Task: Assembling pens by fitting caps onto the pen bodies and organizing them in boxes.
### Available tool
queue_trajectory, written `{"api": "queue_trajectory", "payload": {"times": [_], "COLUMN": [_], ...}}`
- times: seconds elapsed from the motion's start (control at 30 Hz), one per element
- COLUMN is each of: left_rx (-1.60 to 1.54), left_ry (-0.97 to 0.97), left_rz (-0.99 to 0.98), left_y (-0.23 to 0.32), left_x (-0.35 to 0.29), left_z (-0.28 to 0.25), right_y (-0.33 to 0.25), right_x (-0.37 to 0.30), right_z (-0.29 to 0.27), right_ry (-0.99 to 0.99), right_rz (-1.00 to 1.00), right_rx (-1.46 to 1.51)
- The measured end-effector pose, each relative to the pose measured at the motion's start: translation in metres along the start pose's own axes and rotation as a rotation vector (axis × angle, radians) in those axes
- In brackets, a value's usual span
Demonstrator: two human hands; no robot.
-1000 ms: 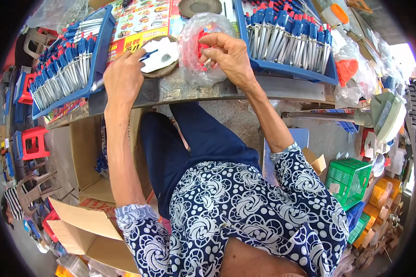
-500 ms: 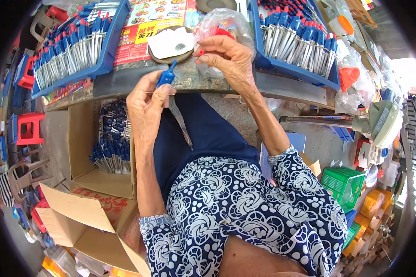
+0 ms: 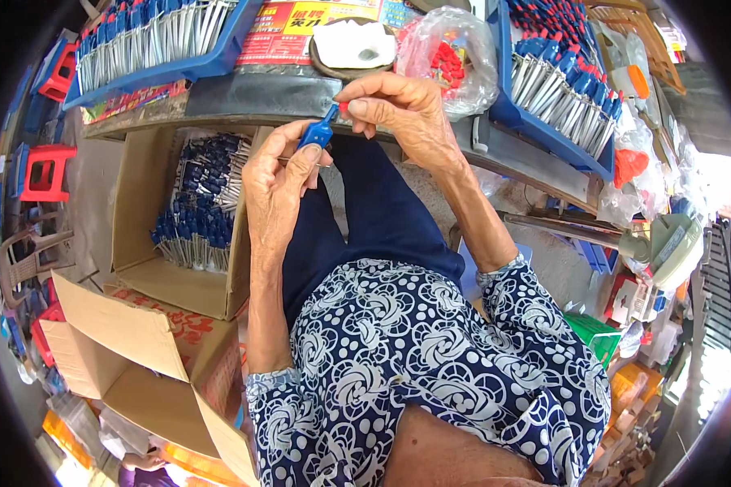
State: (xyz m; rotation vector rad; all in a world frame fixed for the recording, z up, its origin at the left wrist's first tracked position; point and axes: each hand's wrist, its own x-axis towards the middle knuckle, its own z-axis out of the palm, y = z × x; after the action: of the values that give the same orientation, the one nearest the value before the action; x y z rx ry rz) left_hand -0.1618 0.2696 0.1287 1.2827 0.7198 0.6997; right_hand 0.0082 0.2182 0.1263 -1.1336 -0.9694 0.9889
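Between the fingers and thumb of my left hand (image 3: pixel 278 169) is a blue plastic tool handle (image 3: pixel 317 134) with a narrow neck; a bit of thin metal shaft shows below the fingers. My right hand (image 3: pixel 410 118) pinches a small red cap (image 3: pixel 343 106) at the tip of that neck, touching or nearly so; how far it sits on is too small to tell. Behind the right hand, a clear plastic bag (image 3: pixel 483 85) holds many red caps (image 3: pixel 447 66). Beside it on the bench, a white pad (image 3: pixel 353 42) rests on a round dark dish.
Blue trays at the bench's left (image 3: pixel 130 93) and right (image 3: pixel 508 105) hold many blue-handled tools with metal shafts. Below the bench, a cardboard box (image 3: pixel 179 294) contains more; another open box (image 3: pixel 126 345) stands nearer. Red stools (image 3: pixel 49 172) are at left, a grey fan-like device (image 3: pixel 672 247) at right.
My hands have come together: the red cap in the right hand has moved left and down to the handle's tip, while the left hand has moved right. The view has shifted slightly.
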Motion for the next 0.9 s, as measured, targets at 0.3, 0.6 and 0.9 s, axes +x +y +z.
{"api": "queue_trajectory", "payload": {"times": [0.3, 0.6, 0.9], "left_rx": [0.009, 0.073, 0.454], "left_ry": [0.018, 0.029, 0.074], "left_rz": [0.019, 0.018, 0.243], "left_y": [-0.008, -0.010, -0.005], "left_x": [-0.004, -0.007, -0.016], "left_z": [-0.010, -0.012, -0.013], "right_y": [0.004, 0.009, 0.019], "right_x": [0.004, 0.004, -0.001], "right_z": [0.008, 0.009, 0.011], "right_ry": [-0.038, -0.065, -0.103], "right_rz": [0.034, 0.044, 0.070], "right_rx": [-0.016, -0.037, 0.024]}}
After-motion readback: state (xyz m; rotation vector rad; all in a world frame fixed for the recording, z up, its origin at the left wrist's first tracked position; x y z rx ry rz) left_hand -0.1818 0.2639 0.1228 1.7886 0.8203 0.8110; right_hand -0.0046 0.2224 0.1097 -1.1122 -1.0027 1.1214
